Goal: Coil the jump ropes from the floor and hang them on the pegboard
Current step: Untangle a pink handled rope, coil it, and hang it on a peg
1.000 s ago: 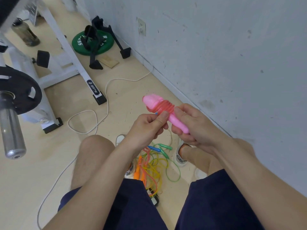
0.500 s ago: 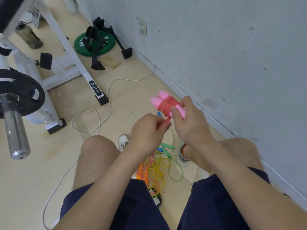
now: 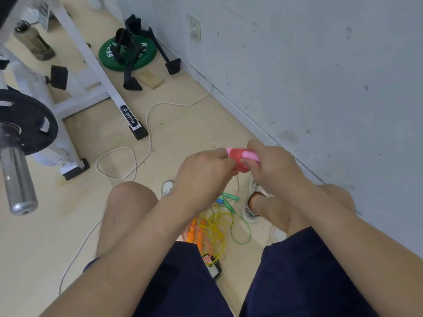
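Observation:
I squat over a tangle of jump ropes (image 3: 215, 225) on the floor: yellow, green and orange cords with green handles (image 3: 229, 199) and orange handles (image 3: 194, 234). In front of my knees I hold a pink jump rope (image 3: 240, 156), its red cord wound tightly round the pink handles. My right hand (image 3: 270, 163) grips the handles, thumb pressed on the coil. My left hand (image 3: 203, 170) pinches the cord at the coil's left side. No pegboard is in view.
A grey wall (image 3: 320, 76) runs along the right. A white rack leg (image 3: 128, 115), a barbell sleeve (image 3: 18, 179) with a black plate, a green weight plate (image 3: 128, 53) and a white cable (image 3: 148, 124) lie to the left and ahead. A black device (image 3: 215, 268) lies under the ropes.
The pink bundle has dropped lower and turned level. My right hand slid up onto the coil, and my left hand closed in against it. The view tilted down.

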Motion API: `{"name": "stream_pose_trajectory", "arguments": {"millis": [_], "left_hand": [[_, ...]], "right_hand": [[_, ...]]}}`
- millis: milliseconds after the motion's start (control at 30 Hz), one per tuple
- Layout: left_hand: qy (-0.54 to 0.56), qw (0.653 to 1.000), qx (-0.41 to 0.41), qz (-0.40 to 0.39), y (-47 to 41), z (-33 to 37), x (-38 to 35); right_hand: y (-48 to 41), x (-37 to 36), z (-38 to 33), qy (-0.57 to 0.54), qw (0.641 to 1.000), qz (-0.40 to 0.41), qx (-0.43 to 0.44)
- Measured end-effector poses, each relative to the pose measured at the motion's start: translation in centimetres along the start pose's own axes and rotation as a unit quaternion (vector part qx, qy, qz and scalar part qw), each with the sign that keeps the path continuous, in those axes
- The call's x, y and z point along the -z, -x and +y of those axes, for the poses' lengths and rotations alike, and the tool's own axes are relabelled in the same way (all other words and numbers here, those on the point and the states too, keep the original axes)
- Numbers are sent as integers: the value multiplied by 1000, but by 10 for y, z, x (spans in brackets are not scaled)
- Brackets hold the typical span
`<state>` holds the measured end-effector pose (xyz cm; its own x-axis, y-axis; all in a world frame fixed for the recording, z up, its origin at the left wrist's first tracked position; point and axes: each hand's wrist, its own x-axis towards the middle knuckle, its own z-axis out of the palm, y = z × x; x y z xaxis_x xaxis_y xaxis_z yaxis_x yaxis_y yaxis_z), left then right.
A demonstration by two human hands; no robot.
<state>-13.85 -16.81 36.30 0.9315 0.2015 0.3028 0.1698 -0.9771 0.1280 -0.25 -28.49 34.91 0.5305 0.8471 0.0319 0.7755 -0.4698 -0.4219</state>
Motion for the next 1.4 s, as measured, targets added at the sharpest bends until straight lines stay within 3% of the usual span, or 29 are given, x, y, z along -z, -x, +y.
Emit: {"name": "stream_pose_trajectory", "arguments": {"millis": [100, 200, 300, 433, 667, 800, 1000, 1100, 1167, 1233, 1333, 1400], "left_hand": [[30, 998, -54, -18, -19, -13, 14], [153, 985, 12, -81, -35, -24, 27], [352, 906, 122, -202, -44, -32, 31], [512, 810, 207, -196, -41, -30, 28], [626, 718, 247, -181, -35, -24, 21], [679, 671, 247, -166, -25, -16, 19], [679, 645, 348, 54, -23, 7, 4], [593, 709, 366, 114, -27, 16, 1], [544, 746, 358, 137, -28, 19, -1], [525, 758, 357, 153, -26, 19, -2], [554, 738, 351, 159, -24, 18, 4], [638, 684, 334, 119, -24, 16, 11]], "right_hand": [[-1, 9, -4, -93, 994, -52, 18], [-7, 23, -9, -126, 986, -99, 53], [-12, 36, -12, -143, 976, -153, 62], [-13, 56, -9, -187, 962, -188, 71], [-19, 73, 0, -276, 934, -218, 69], [-19, 73, 6, -414, 894, -172, -10], [-11, 41, -17, -580, 798, -42, -157], [2, 33, -42, -628, 749, -37, -210], [12, 30, -49, -620, 751, -88, -210], [19, 31, -47, -589, 765, -145, -219], [25, 31, -44, -607, 745, -162, -225], [29, 31, -44, -643, 724, -133, -209]]}}
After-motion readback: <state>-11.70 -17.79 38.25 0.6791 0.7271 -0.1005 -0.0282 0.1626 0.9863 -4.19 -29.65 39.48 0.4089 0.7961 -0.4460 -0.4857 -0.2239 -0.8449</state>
